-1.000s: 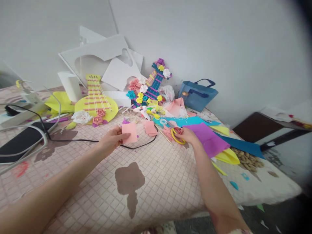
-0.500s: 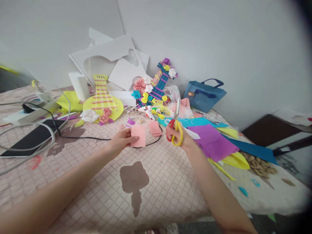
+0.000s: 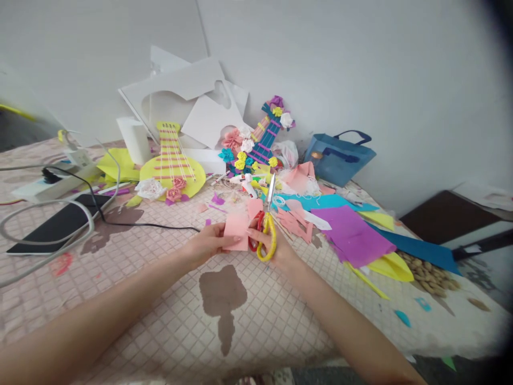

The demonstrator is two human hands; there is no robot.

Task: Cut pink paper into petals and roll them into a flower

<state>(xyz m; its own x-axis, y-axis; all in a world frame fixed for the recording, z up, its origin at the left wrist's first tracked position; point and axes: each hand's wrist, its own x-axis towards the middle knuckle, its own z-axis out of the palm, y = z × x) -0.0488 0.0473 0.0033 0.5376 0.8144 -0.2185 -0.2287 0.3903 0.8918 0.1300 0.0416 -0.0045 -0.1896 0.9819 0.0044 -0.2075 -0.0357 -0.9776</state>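
Note:
A small pink paper rectangle [image 3: 235,231] is pinched between thumb and fingers of my left hand [image 3: 210,243]. Close at its right edge, my right hand [image 3: 276,247] grips scissors [image 3: 267,222] with one red and one yellow handle loop. Their blades point up and away and look shut. My right fingertips meet the paper's right side, or nearly so. Behind it lies another pink paper piece [image 3: 255,207], partly hidden. Cut pink strips [image 3: 297,223] lie just right of the scissors.
A yellow paper guitar [image 3: 172,168] and a flower-covered blue one [image 3: 266,139] stand at the back. A glue gun [image 3: 245,184] lies before them. Purple paper [image 3: 352,235], peanuts [image 3: 430,275] and a blue bag [image 3: 339,158] are at right; a power strip [image 3: 56,182] and cables at left.
My right hand has moved left with the scissors, up to the pink paper. My left hand has shifted slightly right and down with the paper. The pink strips have come into view.

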